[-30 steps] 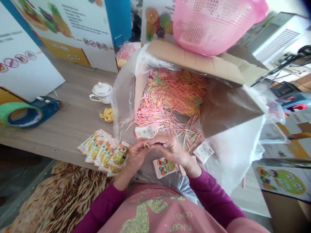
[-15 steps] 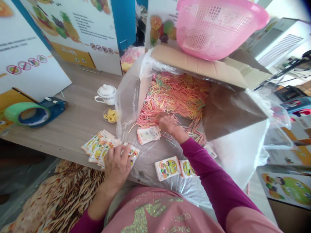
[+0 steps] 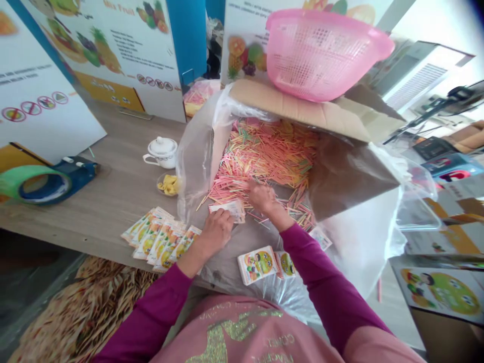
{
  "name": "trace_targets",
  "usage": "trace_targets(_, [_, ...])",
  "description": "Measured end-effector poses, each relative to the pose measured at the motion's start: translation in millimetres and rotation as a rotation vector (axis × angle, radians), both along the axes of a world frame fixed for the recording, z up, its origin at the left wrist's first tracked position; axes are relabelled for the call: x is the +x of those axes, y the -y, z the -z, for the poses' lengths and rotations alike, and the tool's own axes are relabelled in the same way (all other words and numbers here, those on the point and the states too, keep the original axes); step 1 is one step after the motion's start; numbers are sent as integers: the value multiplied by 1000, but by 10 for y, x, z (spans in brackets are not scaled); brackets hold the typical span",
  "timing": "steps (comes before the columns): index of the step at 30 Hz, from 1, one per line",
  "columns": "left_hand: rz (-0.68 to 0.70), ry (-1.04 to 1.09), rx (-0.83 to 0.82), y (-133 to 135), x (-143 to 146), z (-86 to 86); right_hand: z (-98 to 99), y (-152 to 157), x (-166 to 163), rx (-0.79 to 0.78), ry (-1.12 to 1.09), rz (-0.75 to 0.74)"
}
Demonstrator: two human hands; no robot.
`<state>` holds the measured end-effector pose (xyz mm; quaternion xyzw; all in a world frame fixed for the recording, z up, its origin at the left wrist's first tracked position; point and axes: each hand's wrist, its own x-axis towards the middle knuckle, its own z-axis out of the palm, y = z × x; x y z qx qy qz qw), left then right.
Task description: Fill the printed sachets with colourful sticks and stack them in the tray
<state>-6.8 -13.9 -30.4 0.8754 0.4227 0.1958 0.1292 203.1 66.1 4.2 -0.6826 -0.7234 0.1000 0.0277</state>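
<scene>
Now: left hand [image 3: 215, 233] half open, fingers pinning a printed paper sachet [image 3: 229, 210] on the plastic liner [image 3: 196, 166] | right hand [image 3: 263, 197] curled among coloured sticks [image 3: 264, 151], hold unclear | sticks heaped inside cardboard carton [image 3: 302, 108], walls containing them | more sachets [image 3: 159, 242] fanned on wooden table [image 3: 113, 166], within reach

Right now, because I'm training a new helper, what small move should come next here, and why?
Probably pinch a few coloured sticks with the right hand, since it already rests at their edge, then bring them to the packet that the left hand touches.
</scene>
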Motion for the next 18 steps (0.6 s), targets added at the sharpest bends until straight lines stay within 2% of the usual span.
trace_targets(3, [60,117,23,-6,-99,-17,20,30,256,54,-187,71])
trace_targets(5, [69,175,30,-55,-116,-29,82,48,384,147,-448,56])
trace_targets(7, [64,217,47,-114,-106,-19,163,45,443,214,-725,69])
trace_targets(10, [28,272,129,-169,-82,25,267,8,420,240,-929,162])
trace_targets(14, [16,159,210,-131,-74,36,284,14,346,241,-943,166])
trace_targets(18, [-2,-22,192,-41,-83,-25,189,82,381,111,-620,111])
